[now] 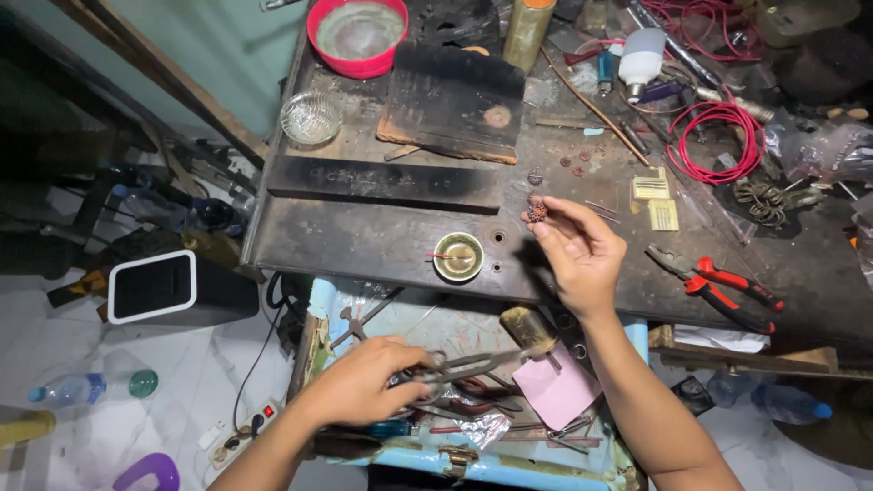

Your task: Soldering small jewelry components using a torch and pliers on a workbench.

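The dark, scorched table [382,232] fills most of the view, its far right corner cut off and cluttered. Below it, an open drawer [473,455] holds tools too tangled to sort out. The left hand [364,382] reaches into that drawer, its grip closed around metal tongs [473,365]. The right hand [582,255] hovers over the table, its fingertips pinching a small reddish cluster [537,211], whose details are hard to make out, beside a small brass cup [458,256].

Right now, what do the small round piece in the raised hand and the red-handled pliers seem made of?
The small reddish round piece in the right hand looks like coppery metal, textured, though blurred. The red-handled pliers show dull grey metal jaws with glossy, probably plastic or rubber grips.
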